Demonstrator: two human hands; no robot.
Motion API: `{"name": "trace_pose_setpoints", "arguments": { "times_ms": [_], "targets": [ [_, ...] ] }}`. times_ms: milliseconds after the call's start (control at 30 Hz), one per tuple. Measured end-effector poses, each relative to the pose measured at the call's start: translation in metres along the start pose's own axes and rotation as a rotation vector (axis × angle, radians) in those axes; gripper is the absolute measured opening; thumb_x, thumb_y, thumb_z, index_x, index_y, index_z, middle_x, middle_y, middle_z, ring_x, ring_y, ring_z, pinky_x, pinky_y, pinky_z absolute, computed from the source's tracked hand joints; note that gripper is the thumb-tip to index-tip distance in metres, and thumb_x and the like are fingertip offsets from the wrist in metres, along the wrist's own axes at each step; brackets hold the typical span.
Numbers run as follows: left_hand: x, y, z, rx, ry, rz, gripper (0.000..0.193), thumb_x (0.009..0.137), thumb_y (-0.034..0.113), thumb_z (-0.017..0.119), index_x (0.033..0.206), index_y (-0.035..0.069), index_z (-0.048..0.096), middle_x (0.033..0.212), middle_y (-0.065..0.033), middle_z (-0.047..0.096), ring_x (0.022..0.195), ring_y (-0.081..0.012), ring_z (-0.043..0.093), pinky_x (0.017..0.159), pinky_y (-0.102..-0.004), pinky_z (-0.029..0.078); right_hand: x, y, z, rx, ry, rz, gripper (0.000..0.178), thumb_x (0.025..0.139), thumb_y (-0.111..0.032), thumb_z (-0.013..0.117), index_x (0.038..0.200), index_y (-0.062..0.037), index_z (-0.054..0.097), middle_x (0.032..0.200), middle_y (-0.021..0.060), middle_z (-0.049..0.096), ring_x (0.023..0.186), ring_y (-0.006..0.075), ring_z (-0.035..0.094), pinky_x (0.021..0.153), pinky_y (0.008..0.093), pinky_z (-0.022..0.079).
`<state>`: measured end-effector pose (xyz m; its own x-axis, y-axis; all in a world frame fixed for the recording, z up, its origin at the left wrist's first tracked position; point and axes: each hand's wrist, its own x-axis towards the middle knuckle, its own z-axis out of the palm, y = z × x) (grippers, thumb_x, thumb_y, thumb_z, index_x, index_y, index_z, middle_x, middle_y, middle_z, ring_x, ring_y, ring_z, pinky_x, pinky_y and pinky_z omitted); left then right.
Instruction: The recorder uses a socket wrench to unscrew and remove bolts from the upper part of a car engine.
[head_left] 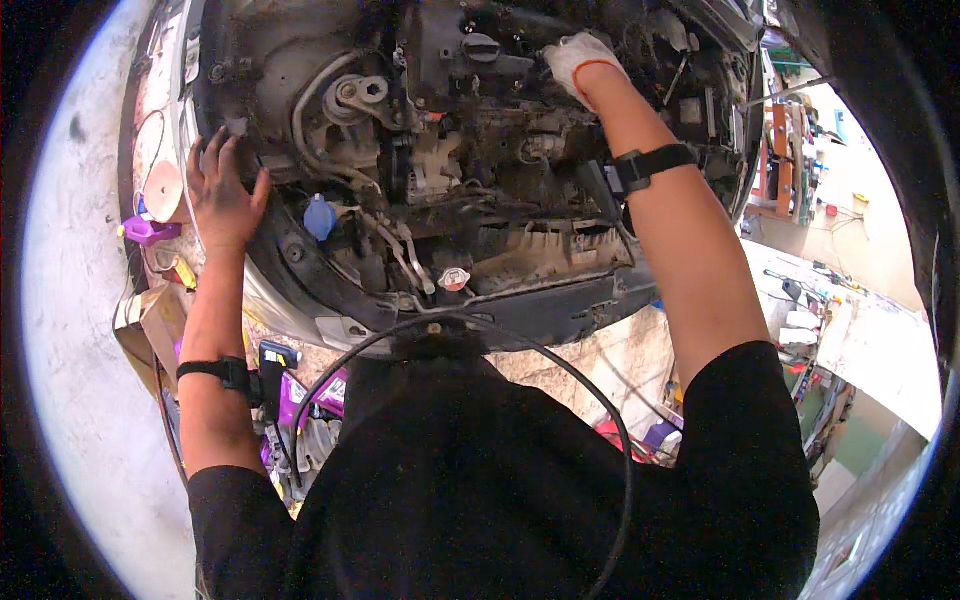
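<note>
My bare left hand (pixel 226 195), dark with grime, rests with fingers spread on the left edge of an open car engine bay (pixel 560 290). My right hand (pixel 582 62) wears a white work glove with an orange cuff. It reaches to the far side of the engine, by the right end of the black engine cover (pixel 435 60); its fingers look curled, and whatever they hold is hidden. A round black oil filler cap (pixel 482 47) sits on the cover, left of the glove. Nearer my left hand are a blue reservoir cap (pixel 320 217) and an engine mount (pixel 358 98).
A radiator cap (pixel 454 279) sits near the front edge of the bay. A black cable (pixel 560 362) loops across in front of my body. Purple bottles (pixel 293 400) and a cardboard box (pixel 160 335) stand on the left. Tools lie on a white surface (pixel 800 320) at right.
</note>
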<state>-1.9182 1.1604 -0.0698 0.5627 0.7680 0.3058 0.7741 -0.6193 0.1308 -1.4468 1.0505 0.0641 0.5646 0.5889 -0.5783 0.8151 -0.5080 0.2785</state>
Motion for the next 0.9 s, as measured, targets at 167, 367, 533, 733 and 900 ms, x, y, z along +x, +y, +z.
{"name": "trace_pose_setpoints", "arguments": {
  "times_ms": [167, 367, 533, 733, 900],
  "targets": [
    [-0.002, -0.002, 0.001, 0.007, -0.002, 0.006, 0.064, 0.085, 0.037, 0.076, 0.141, 0.012, 0.056, 0.152, -0.0065, 0.051, 0.148, -0.0376, 0.034, 0.122, -0.0505, 0.03, 0.006, 0.023, 0.024, 0.472, 0.423, 0.124, 0.062, 0.086, -0.037, 0.07, 0.136, -0.0016, 0.061, 0.134, 0.0243, 0.066, 0.125, 0.0387, 0.064, 0.108, 0.0438, 0.05],
    [-0.001, -0.001, 0.0, 0.015, -0.021, -0.01, 0.065, 0.085, 0.036, 0.077, 0.141, 0.012, 0.056, 0.151, -0.0059, 0.051, 0.149, -0.037, 0.034, 0.122, -0.0507, 0.03, 0.003, 0.062, 0.03, 0.346, 0.569, -0.123, 0.045, 0.091, -0.034, 0.072, 0.127, -0.0073, 0.067, 0.123, 0.0165, 0.072, 0.111, 0.0353, 0.069, 0.099, 0.0434, 0.053],
    [-0.001, -0.001, 0.0, -0.006, 0.014, 0.004, 0.065, 0.085, 0.036, 0.076, 0.141, 0.012, 0.056, 0.151, -0.0056, 0.052, 0.149, -0.0368, 0.034, 0.122, -0.05, 0.031, -0.008, 0.052, 0.042, 0.175, 0.706, -0.13, 0.034, 0.093, -0.031, 0.072, 0.121, -0.0136, 0.069, 0.118, 0.015, 0.073, 0.109, 0.0365, 0.069, 0.096, 0.0418, 0.055],
    [-0.002, -0.002, 0.002, 0.014, 0.014, 0.02, 0.063, 0.086, 0.037, 0.076, 0.141, 0.012, 0.057, 0.15, -0.0057, 0.053, 0.147, -0.0366, 0.037, 0.122, -0.0495, 0.032, 0.003, 0.032, 0.033, 0.281, 0.2, 0.266, 0.043, 0.094, -0.027, 0.062, 0.134, -0.0113, 0.065, 0.133, 0.0179, 0.068, 0.12, 0.035, 0.068, 0.104, 0.0423, 0.053],
    [-0.001, -0.004, 0.004, 0.015, 0.007, 0.008, 0.064, 0.085, 0.039, 0.077, 0.141, 0.012, 0.057, 0.15, -0.0054, 0.053, 0.146, -0.0362, 0.037, 0.122, -0.0489, 0.031, -0.001, 0.012, 0.033, 0.395, 0.446, 0.302, 0.06, 0.091, -0.053, 0.061, 0.135, -0.012, 0.064, 0.136, 0.018, 0.067, 0.122, 0.0373, 0.067, 0.107, 0.0441, 0.051]
  ]
}}
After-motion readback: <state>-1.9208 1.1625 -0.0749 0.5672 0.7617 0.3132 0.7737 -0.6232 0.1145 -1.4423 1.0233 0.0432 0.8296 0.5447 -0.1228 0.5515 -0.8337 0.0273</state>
